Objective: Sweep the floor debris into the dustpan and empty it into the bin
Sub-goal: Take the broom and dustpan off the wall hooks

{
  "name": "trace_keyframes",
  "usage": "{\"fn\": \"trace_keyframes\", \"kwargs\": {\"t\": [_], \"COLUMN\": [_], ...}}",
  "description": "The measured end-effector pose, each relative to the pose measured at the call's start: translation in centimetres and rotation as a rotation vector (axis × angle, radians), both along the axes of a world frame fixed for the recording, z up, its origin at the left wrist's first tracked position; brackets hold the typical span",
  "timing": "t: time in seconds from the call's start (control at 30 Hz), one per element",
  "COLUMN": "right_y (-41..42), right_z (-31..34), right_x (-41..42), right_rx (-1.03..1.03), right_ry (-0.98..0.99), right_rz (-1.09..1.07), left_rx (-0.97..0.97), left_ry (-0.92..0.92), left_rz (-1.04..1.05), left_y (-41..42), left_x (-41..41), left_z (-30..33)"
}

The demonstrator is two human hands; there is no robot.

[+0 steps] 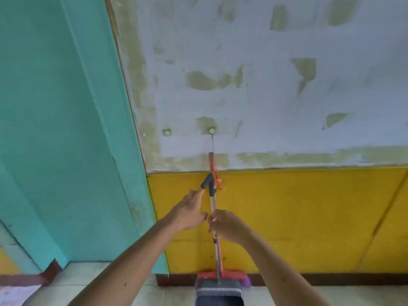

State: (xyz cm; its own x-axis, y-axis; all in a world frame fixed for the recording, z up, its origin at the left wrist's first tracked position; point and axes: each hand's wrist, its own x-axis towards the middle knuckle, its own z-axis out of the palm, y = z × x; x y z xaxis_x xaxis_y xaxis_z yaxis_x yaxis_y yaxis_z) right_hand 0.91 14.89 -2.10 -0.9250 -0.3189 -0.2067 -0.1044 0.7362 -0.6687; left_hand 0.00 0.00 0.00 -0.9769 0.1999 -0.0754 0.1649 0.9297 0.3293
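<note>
A red-handled broom with a red head and purple bristles stands upright against the yellow wall, hung by a string from a small wall hook. In front of it stands a grey long-handled dustpan with a silver pole and a dark grip at the top. My right hand is closed around the two poles at mid-height. My left hand is stretched out with fingers apart, its fingertips touching the dustpan's dark grip. No debris or bin is in view.
A teal door or panel fills the left side. A second small hook sits on the peeling grey wall. A dark red skirting strip runs along the wall base above pale floor tiles.
</note>
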Motion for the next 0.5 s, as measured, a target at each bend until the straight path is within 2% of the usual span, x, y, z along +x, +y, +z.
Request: {"fn": "trace_keyframes", "kwargs": {"t": [0.07,0.17,0.23,0.33,0.4,0.5], "right_y": [-0.9,-2.9,-4.1,-6.2,-6.7,-5.2], "right_z": [-1.3,-1.6,-1.4,-1.2,-1.3,-0.6], "right_x": [-4.4,-12.0,-16.9,-21.7,-23.3,-24.3], "right_rx": [-0.113,-0.232,-0.439,-0.833,-1.026,-0.949], "right_ry": [-0.069,-0.097,-0.207,-0.607,-0.778,-0.818], "right_rz": [-0.052,-0.198,-0.388,-0.668,-0.751,-0.644], "left_rx": [-0.072,-0.345,-0.561,-0.809,-0.935,-1.034], "left_ry": [0.138,0.406,0.517,0.569,0.557,0.568], "left_rz": [-0.076,-0.332,-0.528,-0.743,-0.864,-1.013], "left_y": [-0.1,-0.4,0.4,0.7,0.4,-0.2], "left_x": [-5.4,-14.1,-19.0,-24.8,-27.6,-30.0], "left_z": [-0.3,-0.2,-0.2,0.0,0.0,-0.5]}}
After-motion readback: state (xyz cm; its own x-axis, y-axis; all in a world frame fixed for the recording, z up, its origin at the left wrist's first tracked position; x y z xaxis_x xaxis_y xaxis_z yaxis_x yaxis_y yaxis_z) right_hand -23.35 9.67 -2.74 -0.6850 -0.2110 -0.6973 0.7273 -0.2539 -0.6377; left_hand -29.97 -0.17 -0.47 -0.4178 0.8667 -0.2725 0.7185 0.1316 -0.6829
